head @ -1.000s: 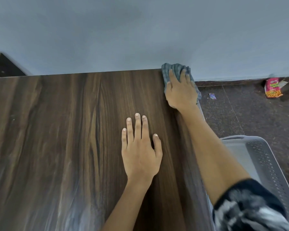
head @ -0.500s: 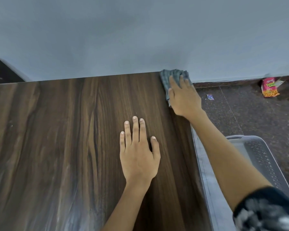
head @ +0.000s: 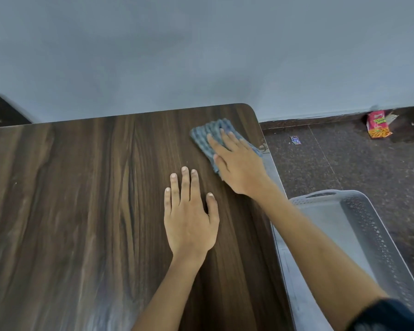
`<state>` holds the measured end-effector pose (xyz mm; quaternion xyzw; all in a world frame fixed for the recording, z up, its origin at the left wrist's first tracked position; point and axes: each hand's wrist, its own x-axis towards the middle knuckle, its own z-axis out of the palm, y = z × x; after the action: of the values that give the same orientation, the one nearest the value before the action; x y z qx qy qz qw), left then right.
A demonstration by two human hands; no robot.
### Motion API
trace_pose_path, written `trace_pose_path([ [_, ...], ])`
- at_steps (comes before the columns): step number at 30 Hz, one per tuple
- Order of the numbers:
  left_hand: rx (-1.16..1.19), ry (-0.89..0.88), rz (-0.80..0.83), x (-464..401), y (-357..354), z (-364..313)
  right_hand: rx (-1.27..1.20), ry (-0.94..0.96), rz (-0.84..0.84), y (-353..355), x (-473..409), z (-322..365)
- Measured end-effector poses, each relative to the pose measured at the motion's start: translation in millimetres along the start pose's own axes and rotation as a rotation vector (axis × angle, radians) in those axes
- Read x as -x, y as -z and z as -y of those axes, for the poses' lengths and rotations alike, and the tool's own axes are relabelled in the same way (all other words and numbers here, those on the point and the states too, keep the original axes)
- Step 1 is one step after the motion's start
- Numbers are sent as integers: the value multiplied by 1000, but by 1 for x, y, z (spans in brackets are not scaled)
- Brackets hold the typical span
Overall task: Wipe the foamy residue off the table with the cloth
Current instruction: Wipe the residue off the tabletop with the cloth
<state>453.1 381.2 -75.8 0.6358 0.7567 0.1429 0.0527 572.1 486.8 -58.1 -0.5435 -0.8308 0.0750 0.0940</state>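
Cloth [head: 208, 137] blurred, half hidden under flat right hand [head: 239, 166] near table [head: 81, 199] corner; left hand [head: 189, 223] spread flat, holding nothing; foam indistinct.

A big dark brown wooden table [head: 81, 199] with a rounded corner is standing against a pale grey wall. A grey-blue checked cloth [head: 207, 136] is lying flat on the table near that rounded corner. The right hand [head: 237, 163] is pressing down on the cloth with straight fingers. The left hand [head: 189, 220] is resting flat on the bare wood, just beside the cloth on the near side. Beside the table, a dark speckled floor [head: 344, 163] is showing. A pale grey plastic basket [head: 373, 225] with little holes is sitting on it, close to the table's edge. A small red and yellow snack packet [head: 378, 124] is lying by the wall, well apart from the table. A tiny blue wrapper [head: 295, 140] is lying between the table and the packet.
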Motion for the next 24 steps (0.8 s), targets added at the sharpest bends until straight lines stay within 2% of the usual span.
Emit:
trace_pose_path([
  [3,22,-1,1,1,1,1,67,-246,-20,2,-3,-17],
  [6,41,-16,-3,2,3,1,31,-448,-11,4,-28,-12],
  [7,49,-19,-3,2,3,1,20,-438,-3,3,-32,-6],
  [9,71,-18,-2,4,5,2,19,-286,17,1,-21,8],
  [11,116,-12,2,6,6,2,9,-79,39,0,14,17],
  [13,157,0,-14,10,7,2,-14,2,36,2,57,18],
  [17,170,-2,-88,20,9,2,0,-173,12,6,89,-2],
  [22,162,14,-72,39,11,6,32,-400,17,3,36,-1],
  [24,167,25,-51,46,13,7,29,-386,27,5,24,5],
])
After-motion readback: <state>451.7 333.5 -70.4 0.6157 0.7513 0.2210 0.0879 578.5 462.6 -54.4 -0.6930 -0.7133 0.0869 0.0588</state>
